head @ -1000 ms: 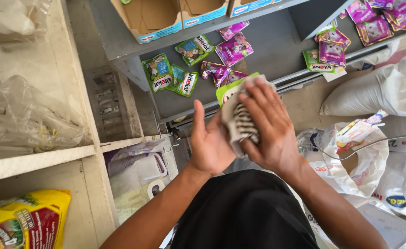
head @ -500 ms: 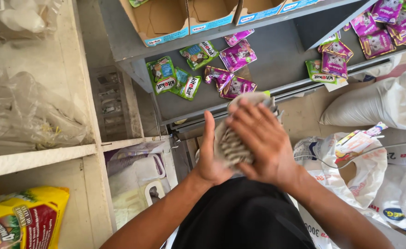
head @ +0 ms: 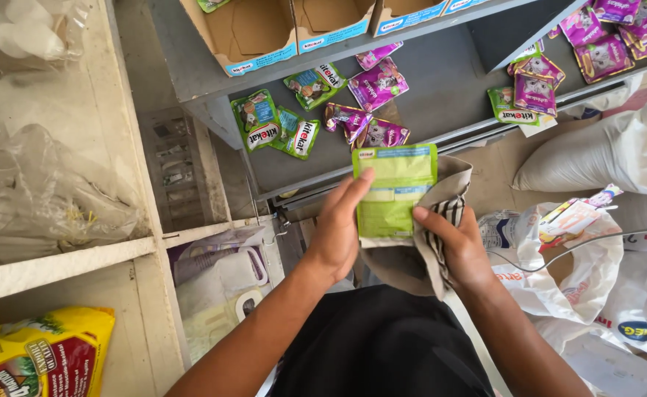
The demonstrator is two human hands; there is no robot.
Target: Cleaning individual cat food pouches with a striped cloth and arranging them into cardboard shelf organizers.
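My left hand [head: 336, 229] holds a light green pet-food pouch [head: 392, 192] upright by its left edge, back side facing me. My right hand [head: 459, 248] grips a beige cloth with dark stripes [head: 432, 242], which lies bunched behind and below the pouch. Both hands are in front of my body, just before a grey metal shelf [head: 441, 95]. On that shelf lie several green pouches [head: 273, 126] and purple pouches [head: 377, 86].
Open cardboard boxes [head: 254, 33] stand on the upper shelf. More purple pouches [head: 609, 35] lie at the top right. White sacks [head: 603, 151] and plastic bags [head: 581, 257] cover the floor on the right. A pale cabinet [head: 81, 257] with clear bags and a yellow bag [head: 40, 356] stands on the left.
Earlier my right hand pressed the cloth flat over the pouch against my left palm. Now the cloth has slid down and right, uncovering the green pouch.
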